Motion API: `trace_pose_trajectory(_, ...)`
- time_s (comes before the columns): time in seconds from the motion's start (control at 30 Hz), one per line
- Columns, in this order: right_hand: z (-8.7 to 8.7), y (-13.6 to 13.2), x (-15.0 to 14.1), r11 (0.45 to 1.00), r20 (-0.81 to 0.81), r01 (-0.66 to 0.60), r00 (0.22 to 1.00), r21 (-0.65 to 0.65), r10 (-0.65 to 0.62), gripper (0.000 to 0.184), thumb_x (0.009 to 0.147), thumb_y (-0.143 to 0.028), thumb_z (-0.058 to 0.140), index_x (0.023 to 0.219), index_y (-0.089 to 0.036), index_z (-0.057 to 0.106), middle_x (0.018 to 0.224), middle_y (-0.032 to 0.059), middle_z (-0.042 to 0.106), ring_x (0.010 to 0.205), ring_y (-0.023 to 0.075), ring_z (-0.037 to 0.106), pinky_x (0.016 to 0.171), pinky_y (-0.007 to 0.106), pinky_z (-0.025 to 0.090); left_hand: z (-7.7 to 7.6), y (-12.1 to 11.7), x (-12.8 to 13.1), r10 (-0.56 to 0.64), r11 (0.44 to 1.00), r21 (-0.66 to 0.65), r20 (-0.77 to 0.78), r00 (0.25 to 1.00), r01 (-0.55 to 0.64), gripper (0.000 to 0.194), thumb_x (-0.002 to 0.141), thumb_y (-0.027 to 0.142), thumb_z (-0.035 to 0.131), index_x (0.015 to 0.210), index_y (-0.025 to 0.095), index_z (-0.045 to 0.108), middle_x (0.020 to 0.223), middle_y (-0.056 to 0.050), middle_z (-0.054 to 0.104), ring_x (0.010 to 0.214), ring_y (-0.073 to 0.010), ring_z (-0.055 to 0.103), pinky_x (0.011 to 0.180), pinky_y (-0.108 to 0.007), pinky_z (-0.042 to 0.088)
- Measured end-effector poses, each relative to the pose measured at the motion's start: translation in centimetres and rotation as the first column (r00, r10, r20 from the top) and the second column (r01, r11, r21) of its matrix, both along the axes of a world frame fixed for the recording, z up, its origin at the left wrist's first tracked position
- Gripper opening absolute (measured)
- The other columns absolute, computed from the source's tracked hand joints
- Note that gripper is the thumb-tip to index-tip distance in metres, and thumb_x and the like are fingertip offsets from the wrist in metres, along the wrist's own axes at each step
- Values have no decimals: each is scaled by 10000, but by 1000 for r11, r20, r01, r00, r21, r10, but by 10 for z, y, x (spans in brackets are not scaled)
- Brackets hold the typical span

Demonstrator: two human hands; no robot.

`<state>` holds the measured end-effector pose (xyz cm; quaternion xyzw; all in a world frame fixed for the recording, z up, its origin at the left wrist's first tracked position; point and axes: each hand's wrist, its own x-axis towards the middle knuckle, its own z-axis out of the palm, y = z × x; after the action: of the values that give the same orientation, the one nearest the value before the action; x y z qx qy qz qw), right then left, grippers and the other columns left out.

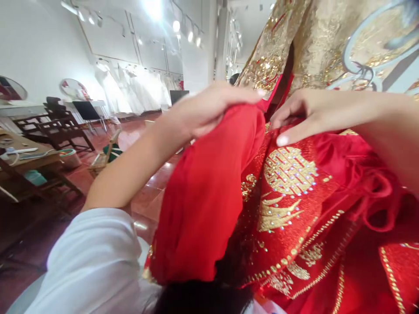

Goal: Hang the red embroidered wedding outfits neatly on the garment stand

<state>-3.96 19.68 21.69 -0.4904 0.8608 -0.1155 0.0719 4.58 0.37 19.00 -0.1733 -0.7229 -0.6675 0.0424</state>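
A red garment (294, 205) with gold embroidery and small studs fills the right half of the head view. Its plain red lining (203, 196) hangs in a fold at the middle. My left hand (209, 109) lies over the top of that fold, fingers curled round the red cloth. My right hand (301, 115) comes in from the right and presses its fingertips together on the embroidered cloth just beside the left hand. Above them hangs a gold embroidered garment (327, 39). My white sleeve (94, 261) shows at the lower left.
A wooden table (29, 161) with cables stands at the left, with dark chairs (59, 126) behind it. White dresses (137, 87) hang along the far wall. The floor (144, 183) is glossy red-brown. Dark hair (203, 298) shows at the bottom edge.
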Motion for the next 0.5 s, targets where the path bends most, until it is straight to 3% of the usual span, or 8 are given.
trace_pose_trajectory(0.1, -12, -1, -1, 998, -60, -23, 998, 67, 27, 423, 709, -544, 675, 752, -127, 620, 682, 2, 523, 649, 86, 462, 617, 245, 366, -23, -1, -14, -60, 994, -87, 107, 992, 69, 277, 842, 140, 551, 574, 77, 516, 478, 22, 484, 393, -11, 425, 418, -132, 336)
trace_pose_trajectory(0.27, -23, -5, -12, 995, -112, -32, 993, 94, 43, 388, 711, -507, 674, 672, -136, 568, 613, -28, 403, 597, 66, 378, 628, 241, 358, -45, -21, -60, 110, 994, -26, 256, 960, -107, 196, 808, 181, 571, 634, 90, 563, 586, -10, 577, 513, -56, 534, 510, -175, 405)
trace_pose_trajectory(0.37, -26, -8, -11, 998, -159, -47, 986, 31, 51, 370, 710, -478, 667, 616, -143, 540, 579, -35, 356, 565, 61, 338, 632, 244, 364, -48, -24, -66, 57, 998, -36, 239, 969, -50, 238, 841, 203, 518, 633, 108, 583, 626, -18, 600, 551, -66, 543, 560, -208, 430)
trace_pose_trajectory(0.43, -29, -10, -7, 998, -173, -50, 984, -34, 43, 319, 703, -390, 669, 580, -132, 527, 558, -35, 337, 552, 57, 322, 603, 237, 344, -44, -12, -58, -20, 996, -87, 146, 989, 33, 255, 844, 176, 511, 609, 109, 585, 618, -14, 587, 546, -66, 515, 570, -225, 413)
trace_pose_trajectory(0.5, -32, -12, -4, 992, -181, -14, 983, -127, -9, 256, 682, -286, 655, 557, -112, 514, 548, -33, 339, 551, 53, 320, 562, 225, 310, -37, 6, -47, -15, 991, -136, 22, 1000, 18, 299, 832, 155, 545, 536, 120, 527, 532, 17, 496, 497, -54, 430, 548, -234, 366)
